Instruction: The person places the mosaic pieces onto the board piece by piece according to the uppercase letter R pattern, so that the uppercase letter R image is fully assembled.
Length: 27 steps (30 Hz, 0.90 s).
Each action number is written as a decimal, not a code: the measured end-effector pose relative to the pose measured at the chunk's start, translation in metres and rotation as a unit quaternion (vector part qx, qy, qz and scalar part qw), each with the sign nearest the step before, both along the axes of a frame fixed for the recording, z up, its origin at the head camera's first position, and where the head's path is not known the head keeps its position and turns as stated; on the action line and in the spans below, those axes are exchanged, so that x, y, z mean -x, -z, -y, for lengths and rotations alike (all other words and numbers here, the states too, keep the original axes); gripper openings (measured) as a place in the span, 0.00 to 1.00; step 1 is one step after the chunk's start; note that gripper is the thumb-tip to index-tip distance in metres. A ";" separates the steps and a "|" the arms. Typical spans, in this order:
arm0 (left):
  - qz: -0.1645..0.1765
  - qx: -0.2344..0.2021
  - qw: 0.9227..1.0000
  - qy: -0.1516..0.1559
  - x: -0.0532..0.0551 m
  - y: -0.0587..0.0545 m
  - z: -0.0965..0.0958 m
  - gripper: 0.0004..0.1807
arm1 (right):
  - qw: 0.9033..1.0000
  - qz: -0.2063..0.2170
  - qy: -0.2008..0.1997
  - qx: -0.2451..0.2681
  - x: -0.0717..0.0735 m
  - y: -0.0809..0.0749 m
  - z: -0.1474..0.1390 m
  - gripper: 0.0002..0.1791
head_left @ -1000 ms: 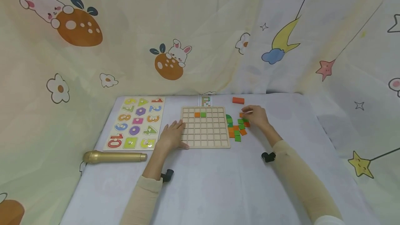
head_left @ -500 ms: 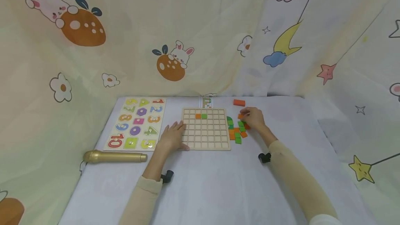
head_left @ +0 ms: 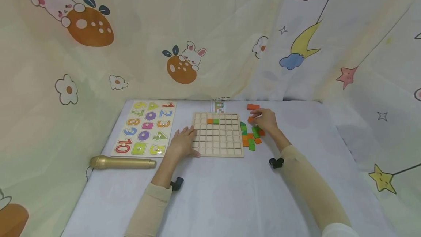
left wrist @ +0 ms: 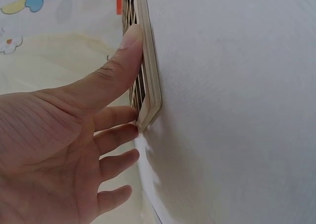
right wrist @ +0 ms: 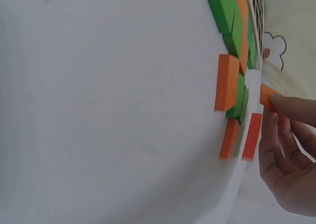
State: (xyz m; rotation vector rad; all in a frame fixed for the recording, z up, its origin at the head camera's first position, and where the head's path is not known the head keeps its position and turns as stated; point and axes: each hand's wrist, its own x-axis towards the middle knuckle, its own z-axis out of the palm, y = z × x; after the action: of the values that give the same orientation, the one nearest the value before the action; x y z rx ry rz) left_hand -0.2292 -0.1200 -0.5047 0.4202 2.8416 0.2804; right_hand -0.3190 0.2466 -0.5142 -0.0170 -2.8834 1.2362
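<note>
Our right fingers pinch orange tile, poking left.
Left fingers relaxed on grid board; two tiles inset.

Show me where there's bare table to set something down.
Free: table in front of the grid, between the forearms, and right of the right hand. Crowded: right of the grid, with tiles, the red block and that hand; left of it, with the left hand, number board and microphone.

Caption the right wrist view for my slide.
Right hand pinching an orange tile near loose green and orange tiles on a white surface.
</note>
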 end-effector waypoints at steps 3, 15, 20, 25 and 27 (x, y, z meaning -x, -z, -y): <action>0.006 -0.002 1.000 -0.002 -0.001 -0.002 -0.001 0.63 | 1.000 0.000 -0.006 0.022 0.001 -0.003 0.006 0.19; 0.006 0.000 1.000 -0.008 -0.001 -0.003 0.000 0.63 | 0.996 -0.014 -0.059 0.072 0.006 -0.003 0.035 0.19; 0.006 -0.002 1.000 -0.007 -0.001 -0.003 -0.001 0.63 | 0.992 -0.001 -0.067 0.105 0.010 -0.001 0.050 0.19; 0.008 -0.013 1.000 -0.004 -0.001 -0.003 0.000 0.63 | 0.988 0.016 -0.071 0.135 0.011 -0.006 0.063 0.20; 0.008 -0.017 1.000 -0.004 -0.001 -0.003 0.000 0.63 | 0.989 0.016 -0.073 0.131 0.012 -0.006 0.068 0.20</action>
State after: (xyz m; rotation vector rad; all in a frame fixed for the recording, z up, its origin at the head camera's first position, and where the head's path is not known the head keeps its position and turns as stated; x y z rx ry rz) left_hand -0.2277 -0.1197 -0.5015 0.4105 2.8266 0.3319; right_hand -0.3308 0.1783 -0.5080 0.1780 -2.7690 1.6471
